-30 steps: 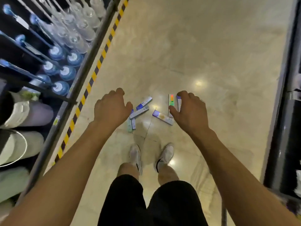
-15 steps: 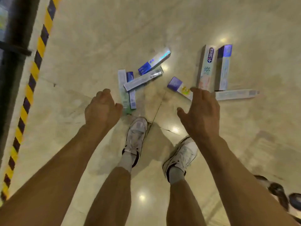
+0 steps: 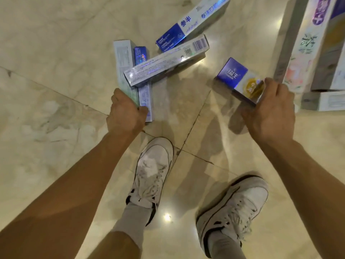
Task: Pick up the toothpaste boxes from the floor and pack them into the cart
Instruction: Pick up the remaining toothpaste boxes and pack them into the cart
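The left hand (image 3: pixel 127 114) curled round the near end of a pale green toothpaste box (image 3: pixel 123 58) lying on the floor (image 3: pixel 56 53); the right hand (image 3: pixel 270 113) gripped a purple toothpaste box (image 3: pixel 232 73) nearby.

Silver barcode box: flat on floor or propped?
Propped: the silver barcode box has one end resting across the blue box and the pale green box.
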Action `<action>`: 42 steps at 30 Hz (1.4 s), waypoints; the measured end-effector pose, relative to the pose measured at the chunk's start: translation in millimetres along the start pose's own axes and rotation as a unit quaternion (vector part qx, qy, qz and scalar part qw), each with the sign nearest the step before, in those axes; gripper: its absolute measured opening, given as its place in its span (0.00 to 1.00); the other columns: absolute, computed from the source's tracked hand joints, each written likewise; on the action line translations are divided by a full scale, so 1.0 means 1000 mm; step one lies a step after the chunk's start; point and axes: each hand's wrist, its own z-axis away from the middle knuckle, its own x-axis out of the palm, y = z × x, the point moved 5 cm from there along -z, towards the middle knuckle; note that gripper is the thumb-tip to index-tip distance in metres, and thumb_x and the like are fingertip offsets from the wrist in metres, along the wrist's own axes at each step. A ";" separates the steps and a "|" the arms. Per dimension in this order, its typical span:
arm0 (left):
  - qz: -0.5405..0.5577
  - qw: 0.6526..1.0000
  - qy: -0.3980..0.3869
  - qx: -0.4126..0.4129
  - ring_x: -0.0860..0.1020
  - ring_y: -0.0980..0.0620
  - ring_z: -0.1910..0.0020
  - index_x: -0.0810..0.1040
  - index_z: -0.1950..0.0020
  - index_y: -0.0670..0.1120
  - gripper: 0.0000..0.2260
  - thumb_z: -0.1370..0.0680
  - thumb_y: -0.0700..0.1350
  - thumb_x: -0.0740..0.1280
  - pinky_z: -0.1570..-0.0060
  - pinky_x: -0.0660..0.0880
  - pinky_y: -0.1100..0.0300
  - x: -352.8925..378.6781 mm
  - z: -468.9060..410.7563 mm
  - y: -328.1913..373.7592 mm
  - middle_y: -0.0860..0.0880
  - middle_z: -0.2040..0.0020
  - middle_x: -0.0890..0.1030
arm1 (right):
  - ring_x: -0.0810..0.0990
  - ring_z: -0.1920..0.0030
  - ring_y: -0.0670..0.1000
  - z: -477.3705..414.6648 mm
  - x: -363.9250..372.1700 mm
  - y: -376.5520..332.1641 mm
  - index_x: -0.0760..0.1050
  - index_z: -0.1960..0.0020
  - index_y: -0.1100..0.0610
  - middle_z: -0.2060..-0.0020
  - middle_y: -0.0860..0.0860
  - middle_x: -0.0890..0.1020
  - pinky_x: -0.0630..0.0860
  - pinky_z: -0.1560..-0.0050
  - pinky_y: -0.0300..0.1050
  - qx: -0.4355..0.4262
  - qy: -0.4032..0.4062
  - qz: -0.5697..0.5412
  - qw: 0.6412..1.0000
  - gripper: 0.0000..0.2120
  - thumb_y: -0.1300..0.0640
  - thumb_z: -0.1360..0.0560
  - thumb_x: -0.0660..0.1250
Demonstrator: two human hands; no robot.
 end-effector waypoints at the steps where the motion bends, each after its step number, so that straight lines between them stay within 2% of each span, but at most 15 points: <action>1: 0.020 1.000 0.006 -0.001 0.74 0.37 0.40 0.62 0.32 0.40 0.28 0.24 0.51 0.70 0.46 0.73 0.43 0.002 -0.005 -0.001 0.41 0.37 0.73 | 0.71 0.41 0.68 -0.006 0.005 0.003 0.68 0.32 0.62 0.40 0.64 0.74 0.71 0.45 0.63 0.002 -0.003 0.014 1.000 0.26 0.59 0.28 0.70; 3: 0.028 0.999 0.022 0.002 0.76 0.38 0.44 0.64 0.34 0.41 0.26 0.23 0.54 0.69 0.50 0.73 0.45 0.002 -0.012 -0.003 0.41 0.39 0.75 | 0.71 0.42 0.67 -0.018 0.010 0.007 0.70 0.35 0.62 0.41 0.63 0.75 0.72 0.47 0.62 0.009 0.007 0.051 0.999 0.23 0.59 0.28 0.71; 5: 0.009 0.999 0.034 0.007 0.77 0.36 0.47 0.65 0.38 0.41 0.24 0.22 0.56 0.68 0.56 0.69 0.49 -0.001 -0.016 -0.004 0.41 0.43 0.77 | 0.72 0.44 0.67 -0.025 0.013 0.007 0.72 0.39 0.62 0.44 0.63 0.77 0.70 0.49 0.59 0.004 0.016 0.084 0.996 0.20 0.57 0.29 0.72; 7: -0.015 0.999 0.037 0.009 0.77 0.35 0.47 0.65 0.39 0.40 0.25 0.23 0.57 0.68 0.57 0.66 0.50 -0.009 -0.016 -0.002 0.39 0.45 0.77 | 0.72 0.46 0.66 -0.026 0.014 0.005 0.72 0.41 0.61 0.46 0.62 0.78 0.68 0.50 0.57 -0.003 0.011 0.085 0.996 0.19 0.55 0.29 0.72; 11: -0.054 0.998 0.037 0.001 0.77 0.34 0.46 0.65 0.39 0.39 0.25 0.23 0.55 0.69 0.57 0.64 0.51 -0.045 -0.004 0.009 0.38 0.44 0.77 | 0.75 0.47 0.64 -0.014 -0.005 -0.005 0.73 0.41 0.59 0.47 0.60 0.77 0.64 0.55 0.50 0.016 -0.005 0.001 1.000 0.19 0.50 0.26 0.71; 15: -0.055 0.996 0.062 0.012 0.77 0.35 0.48 0.65 0.40 0.39 0.26 0.24 0.56 0.70 0.58 0.66 0.50 -0.106 0.030 0.027 0.37 0.46 0.78 | 0.74 0.46 0.60 0.007 -0.068 -0.026 0.72 0.41 0.57 0.46 0.57 0.75 0.63 0.59 0.48 0.029 0.010 -0.039 0.999 0.23 0.46 0.28 0.74; 18: -0.052 0.996 0.066 0.018 0.77 0.35 0.49 0.65 0.41 0.40 0.26 0.25 0.57 0.70 0.57 0.67 0.49 -0.160 0.064 0.051 0.38 0.46 0.78 | 0.74 0.45 0.60 0.022 -0.141 -0.041 0.71 0.41 0.56 0.46 0.55 0.75 0.64 0.60 0.49 0.039 0.012 -0.037 0.998 0.22 0.47 0.28 0.73; 21: -0.032 0.996 0.061 0.052 0.76 0.39 0.54 0.64 0.45 0.43 0.22 0.25 0.57 0.69 0.58 0.67 0.51 -0.225 0.110 0.088 0.43 0.52 0.75 | 0.73 0.45 0.58 0.041 -0.230 -0.051 0.71 0.39 0.56 0.45 0.54 0.75 0.64 0.60 0.48 0.050 0.015 -0.050 0.997 0.24 0.46 0.29 0.74; 25: -0.039 0.992 0.059 0.102 0.72 0.44 0.58 0.64 0.46 0.46 0.21 0.24 0.59 0.67 0.57 0.68 0.52 -0.329 0.193 0.152 0.48 0.53 0.73 | 0.73 0.47 0.56 0.072 -0.374 -0.070 0.72 0.39 0.58 0.46 0.54 0.75 0.63 0.61 0.46 0.031 0.072 -0.059 0.995 0.26 0.45 0.29 0.73; 27: -0.036 0.988 0.068 0.137 0.71 0.44 0.59 0.64 0.47 0.46 0.20 0.25 0.59 0.67 0.58 0.68 0.53 -0.390 0.244 0.186 0.48 0.54 0.73 | 0.73 0.46 0.55 0.084 -0.451 -0.084 0.71 0.38 0.57 0.46 0.53 0.75 0.64 0.60 0.46 0.047 0.065 -0.076 0.994 0.26 0.43 0.29 0.72; 30: -0.021 0.981 0.076 0.177 0.73 0.43 0.59 0.64 0.46 0.45 0.21 0.25 0.59 0.67 0.59 0.66 0.54 -0.488 0.319 0.229 0.47 0.52 0.75 | 0.74 0.45 0.56 0.108 -0.572 -0.110 0.71 0.40 0.55 0.46 0.52 0.74 0.65 0.61 0.48 0.038 0.085 -0.084 0.992 0.26 0.40 0.29 0.70; 35: -0.029 0.969 0.098 0.226 0.79 0.40 0.53 0.65 0.43 0.45 0.24 0.26 0.61 0.67 0.59 0.67 0.54 -0.627 0.420 0.289 0.45 0.47 0.78 | 0.76 0.45 0.58 0.155 -0.747 -0.140 0.71 0.41 0.56 0.46 0.53 0.75 0.68 0.59 0.49 0.034 0.120 -0.082 0.989 0.27 0.37 0.29 0.69; 42: -0.066 0.940 0.119 0.312 0.74 0.47 0.62 0.64 0.47 0.48 0.25 0.29 0.65 0.67 0.67 0.66 0.57 -0.751 0.535 0.336 0.50 0.57 0.72 | 0.77 0.46 0.55 0.222 -0.908 -0.144 0.69 0.40 0.54 0.46 0.52 0.74 0.68 0.58 0.47 0.052 0.151 -0.091 0.983 0.27 0.37 0.29 0.69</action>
